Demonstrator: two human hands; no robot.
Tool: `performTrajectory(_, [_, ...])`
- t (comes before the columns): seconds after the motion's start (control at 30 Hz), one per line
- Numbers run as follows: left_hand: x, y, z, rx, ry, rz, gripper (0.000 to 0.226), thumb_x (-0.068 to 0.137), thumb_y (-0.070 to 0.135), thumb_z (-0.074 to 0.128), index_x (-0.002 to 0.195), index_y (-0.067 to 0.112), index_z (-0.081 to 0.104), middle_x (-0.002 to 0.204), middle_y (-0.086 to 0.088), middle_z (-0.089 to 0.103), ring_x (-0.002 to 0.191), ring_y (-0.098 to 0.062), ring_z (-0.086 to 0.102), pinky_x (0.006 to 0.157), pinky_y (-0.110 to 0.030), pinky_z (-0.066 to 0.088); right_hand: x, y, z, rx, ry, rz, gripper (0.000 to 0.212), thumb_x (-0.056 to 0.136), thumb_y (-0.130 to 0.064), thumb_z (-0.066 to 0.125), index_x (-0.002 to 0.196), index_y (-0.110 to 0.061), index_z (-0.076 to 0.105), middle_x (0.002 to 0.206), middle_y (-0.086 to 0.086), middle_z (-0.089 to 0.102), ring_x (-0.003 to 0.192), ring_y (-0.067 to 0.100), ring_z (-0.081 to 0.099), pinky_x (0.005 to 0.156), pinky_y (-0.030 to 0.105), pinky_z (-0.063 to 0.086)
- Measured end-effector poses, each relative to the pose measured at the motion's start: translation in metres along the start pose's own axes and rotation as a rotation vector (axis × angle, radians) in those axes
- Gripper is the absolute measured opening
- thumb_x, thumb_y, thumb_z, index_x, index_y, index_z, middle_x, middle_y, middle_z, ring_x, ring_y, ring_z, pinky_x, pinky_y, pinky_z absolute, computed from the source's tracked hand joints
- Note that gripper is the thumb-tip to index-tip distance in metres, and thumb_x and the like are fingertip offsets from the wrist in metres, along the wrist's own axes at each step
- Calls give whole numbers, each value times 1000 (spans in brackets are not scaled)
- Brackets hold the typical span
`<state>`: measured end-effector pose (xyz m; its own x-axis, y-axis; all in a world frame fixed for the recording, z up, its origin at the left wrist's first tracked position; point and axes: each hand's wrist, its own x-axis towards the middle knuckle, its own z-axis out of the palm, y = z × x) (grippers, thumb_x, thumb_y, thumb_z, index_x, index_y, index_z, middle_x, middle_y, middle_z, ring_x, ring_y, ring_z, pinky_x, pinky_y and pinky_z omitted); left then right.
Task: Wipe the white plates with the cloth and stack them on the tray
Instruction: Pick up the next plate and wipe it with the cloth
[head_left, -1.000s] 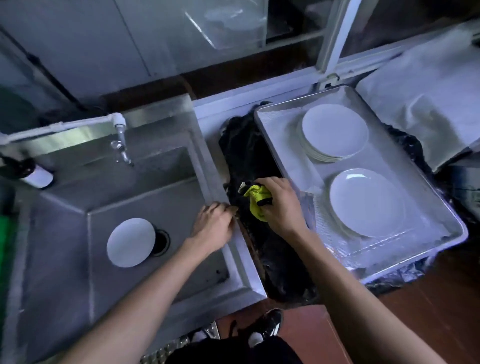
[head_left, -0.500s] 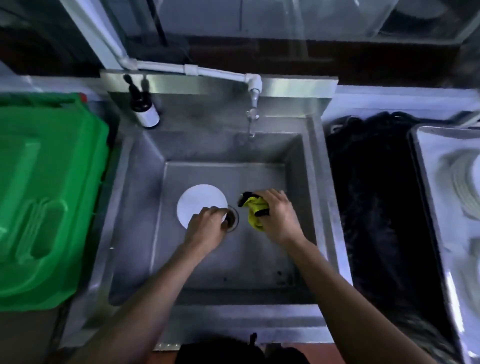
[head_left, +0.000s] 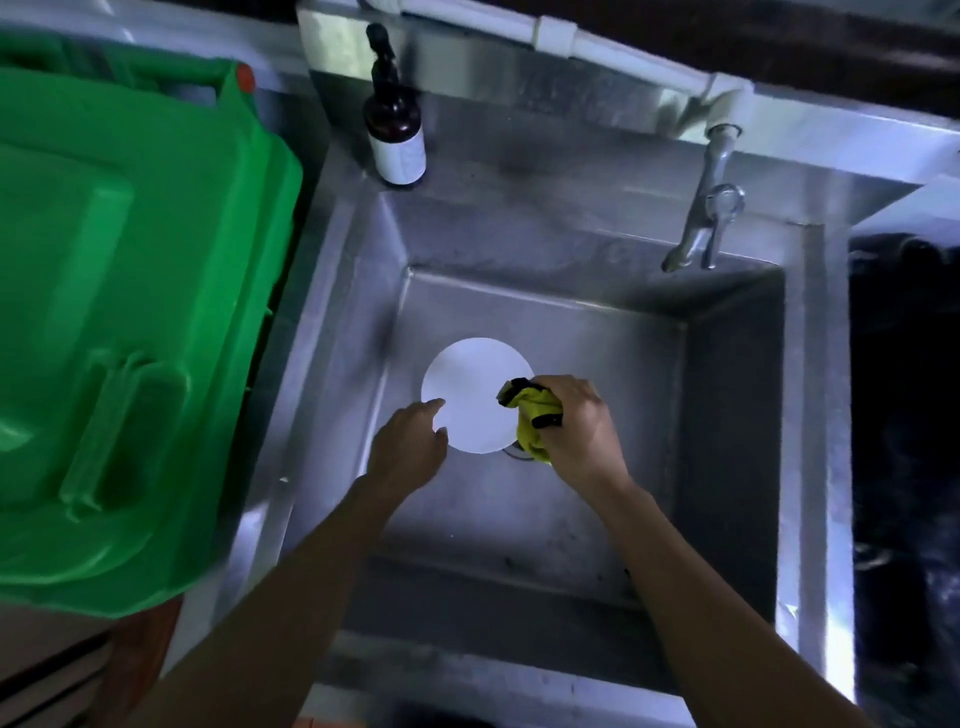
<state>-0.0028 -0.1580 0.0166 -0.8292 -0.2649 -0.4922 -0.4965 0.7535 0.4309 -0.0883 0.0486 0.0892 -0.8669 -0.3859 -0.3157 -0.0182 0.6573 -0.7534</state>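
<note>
Bunched in our right hand (head_left: 582, 436), the yellow cloth (head_left: 532, 418) is held in a curled grip, its loose end hanging over the right edge of the white plate (head_left: 475, 397). Our left hand (head_left: 410, 449) is spread and relaxed, fingertips at the plate's lower-left rim; we cannot tell whether they touch it yet. The plate lies flat on the floor of the steel sink (head_left: 727, 415), beside the drain.

We judge it light but stiff, brittle, and likely slick if wet, so the rim is the place to take hold, thumb on top and fingers hooked under.

Around us: a tap (head_left: 701, 228) at the back right, a brown bottle (head_left: 395, 135) on the back ledge, a green bin (head_left: 119, 312) to the left. The sink walls are what we must clear when lifting out.
</note>
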Motion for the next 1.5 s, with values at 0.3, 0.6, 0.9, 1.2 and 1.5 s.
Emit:
performTrajectory(0.3, [51,-39,49,-404,45,-349,44,94,21,63,136,8,59,131,-12,67,120,-28,63,88,-27,46,44,21,43,57,-69,-31,55,56,4,43,85,-33,71,79,-21,68,80,24,59,63,27,50])
performTrajectory(0.6, [91,-56,95,-653,196,-533,23,85,14,74,106,6,70,100,-13,74,88,-35,72,80,-53,60,62,53,71,191,-194,0,53,61,6,44,85,-32,71,73,-2,66,71,22,48,62,28,43])
performTrajectory(0.9, [95,-47,106,-538,284,-537,30,77,19,84,96,9,63,93,-8,71,81,-27,68,69,-38,59,59,66,71,225,-201,-5,50,65,9,42,74,-34,65,66,5,66,65,29,51,60,28,43])
performTrajectory(1.2, [102,-53,113,-648,236,-594,20,80,6,77,94,4,63,94,-12,70,89,-34,69,72,-52,63,49,72,68,213,-171,-13,45,74,8,43,80,-28,69,59,3,61,59,23,50,56,23,42])
performTrajectory(1.5, [85,-45,114,-978,118,-710,18,93,4,64,111,6,60,114,-12,64,97,-28,64,56,-30,56,32,67,64,233,-161,-8,48,71,9,44,86,-25,73,63,3,62,55,23,53,51,22,44])
